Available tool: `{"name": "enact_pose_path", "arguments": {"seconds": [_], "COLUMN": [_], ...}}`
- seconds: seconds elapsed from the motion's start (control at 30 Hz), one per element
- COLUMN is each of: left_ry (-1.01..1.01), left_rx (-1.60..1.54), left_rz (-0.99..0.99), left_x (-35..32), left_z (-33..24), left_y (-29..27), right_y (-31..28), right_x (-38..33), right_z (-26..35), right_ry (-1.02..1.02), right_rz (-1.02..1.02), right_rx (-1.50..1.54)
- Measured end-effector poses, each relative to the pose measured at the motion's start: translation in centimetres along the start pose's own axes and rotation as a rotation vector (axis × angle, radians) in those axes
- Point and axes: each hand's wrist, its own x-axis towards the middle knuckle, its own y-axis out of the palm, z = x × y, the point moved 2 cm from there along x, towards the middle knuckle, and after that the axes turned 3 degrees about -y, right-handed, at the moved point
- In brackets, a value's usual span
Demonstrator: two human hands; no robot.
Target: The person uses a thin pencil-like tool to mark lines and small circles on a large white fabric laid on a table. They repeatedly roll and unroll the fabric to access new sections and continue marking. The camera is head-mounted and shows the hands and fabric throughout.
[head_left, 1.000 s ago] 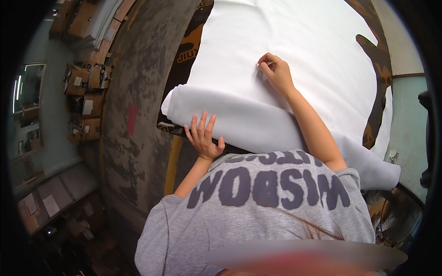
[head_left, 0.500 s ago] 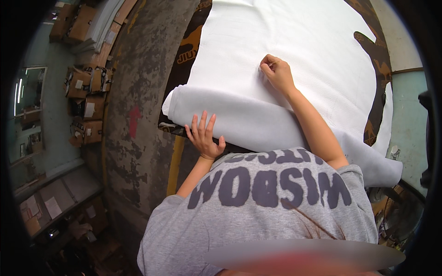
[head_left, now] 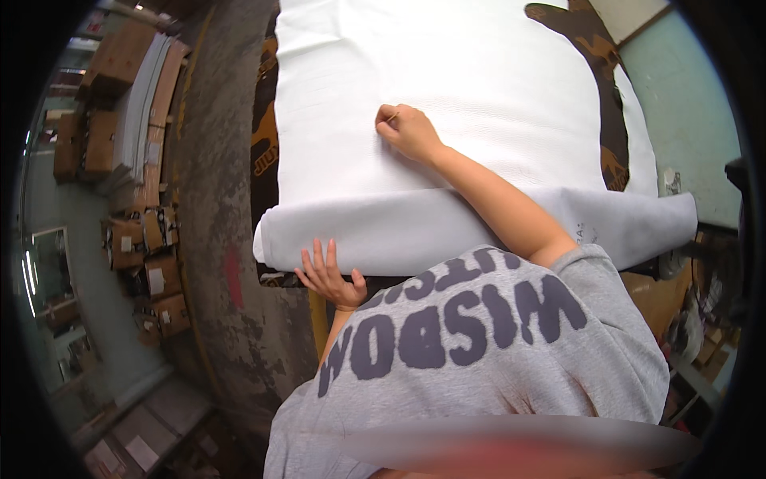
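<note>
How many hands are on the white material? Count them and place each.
2. The right hand rests out on the flat white sheet, fingers pinching a thin tool. The left hand presses the rolled near edge at its left end.

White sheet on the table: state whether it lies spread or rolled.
Mostly spread flat; the white sheet curls into a roll only at its near edge.

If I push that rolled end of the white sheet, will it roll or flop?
The white sheet looks floppy: it drapes flat over the table. Its rolled end would probably roll easily, and the left hand steadies it. Likely heavy, being bulky.
</note>
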Motion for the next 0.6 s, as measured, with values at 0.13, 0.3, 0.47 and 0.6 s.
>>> {"name": "enact_pose_path", "arguments": {"seconds": [0.13, 0.3, 0.47, 0.6], "left_ry": [0.014, 0.046, 0.055, 0.17], "left_rx": [0.036, 0.051, 0.019, 0.12], "left_rz": [0.012, 0.026, 0.059, 0.29], "left_x": [-0.1, -0.1, 0.3, 0.9], "left_z": [0.6, 1.0, 0.7, 0.7], "left_y": [0.2, 0.2, -0.5, -1.0], "right_y": [0.1, 0.1, -1.3, -6.4], "right_x": [0.1, 0.2, -0.1, -1.4], "right_z": [0.1, 0.3, -0.7, -4.5], "right_ry": [-0.021, -0.095, 0.178, 0.141], "right_rz": [-0.04, -0.081, 0.063, -0.191], "right_rx": [0.027, 0.009, 0.344, 0.691]}}
